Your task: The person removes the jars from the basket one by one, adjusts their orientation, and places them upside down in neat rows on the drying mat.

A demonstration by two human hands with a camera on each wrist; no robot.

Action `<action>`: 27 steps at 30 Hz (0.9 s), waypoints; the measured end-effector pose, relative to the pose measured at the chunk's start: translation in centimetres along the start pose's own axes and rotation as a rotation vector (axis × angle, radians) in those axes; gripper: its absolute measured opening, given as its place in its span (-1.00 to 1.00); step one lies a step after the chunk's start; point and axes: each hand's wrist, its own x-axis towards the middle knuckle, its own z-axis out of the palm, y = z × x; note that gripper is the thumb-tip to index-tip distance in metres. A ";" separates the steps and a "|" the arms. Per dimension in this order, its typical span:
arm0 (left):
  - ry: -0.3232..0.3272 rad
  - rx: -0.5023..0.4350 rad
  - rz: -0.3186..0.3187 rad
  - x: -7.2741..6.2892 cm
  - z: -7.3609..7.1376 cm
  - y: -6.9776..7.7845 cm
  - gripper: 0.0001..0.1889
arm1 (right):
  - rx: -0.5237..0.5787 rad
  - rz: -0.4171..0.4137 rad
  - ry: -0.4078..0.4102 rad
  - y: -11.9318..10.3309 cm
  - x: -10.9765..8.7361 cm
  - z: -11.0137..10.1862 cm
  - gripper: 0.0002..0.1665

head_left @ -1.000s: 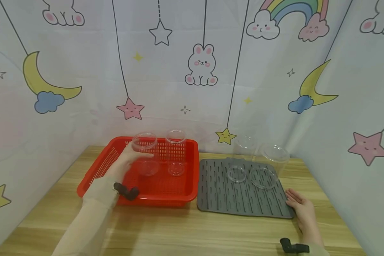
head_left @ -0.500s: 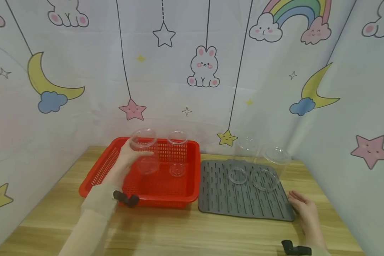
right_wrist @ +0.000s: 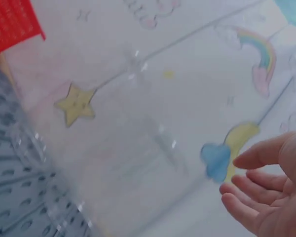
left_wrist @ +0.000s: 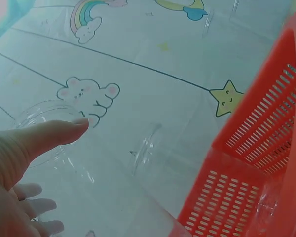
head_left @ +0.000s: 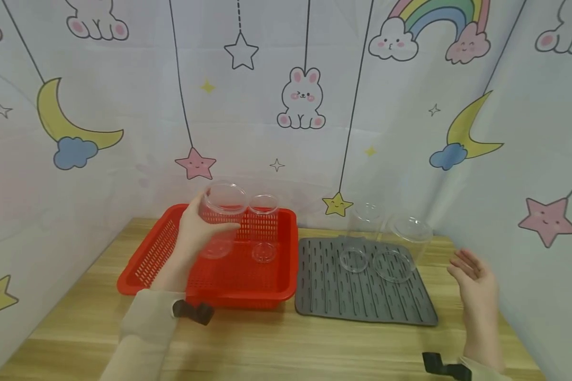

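My left hand point(head_left: 195, 227) grips a wide, clear cup point(head_left: 229, 203) by its side, thumb across the near face and fingers behind. The cup stands upright within the red basket's outline in the head view, its rim above the basket's back wall. Up close in the left wrist view, the thumb point(left_wrist: 59, 136) lies along the cup's transparent wall. A narrower clear cup point(head_left: 264, 227) stands in the red basket point(head_left: 248, 299), right of the held one. My right hand point(head_left: 476, 286) is raised at the right of the grey mat, fingers loosely bent and holding nothing.
On the grey draining mat point(head_left: 333, 301) stand a narrow clear cup point(head_left: 355, 259) and a wider clear cup point(head_left: 400, 256), side by side. The mat lies on a wooden table point(head_left: 286, 344) beside the basket. A patterned cloth point(head_left: 248, 116) hangs close behind everything.
My left hand has lifted the wide cup slightly and brought it a little to the right. My right hand has left the mat's edge, moving up and to the right.
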 end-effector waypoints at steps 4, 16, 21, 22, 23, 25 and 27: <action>0.036 -0.001 0.095 -1.3 1.1 1.2 0.03 | 0.113 -0.170 -0.076 -1.8 -1.5 1.0 -0.34; 0.108 0.093 0.405 -5.1 5.3 3.5 -0.03 | 0.237 -0.395 -0.358 -4.0 -5.1 5.1 -0.43; 0.132 0.192 0.574 -6.5 7.2 3.9 -0.04 | 0.227 -0.415 -0.415 -4.2 -6.1 7.1 -0.37; 0.123 0.209 0.599 -6.8 7.6 4.0 -0.04 | 0.223 -0.420 -0.431 -4.2 -6.3 7.5 -0.34; 0.111 0.228 0.619 -7.0 8.0 4.1 -0.03 | 0.223 -0.428 -0.454 -4.2 -6.6 7.9 -0.31; 0.086 0.269 0.651 -7.5 8.7 4.1 -0.02 | 0.202 -0.448 -0.504 -4.2 -7.0 8.6 -0.24; 0.063 0.310 0.676 -7.8 9.4 4.2 -0.01 | 0.158 -0.469 -0.544 -4.0 -7.4 9.3 -0.18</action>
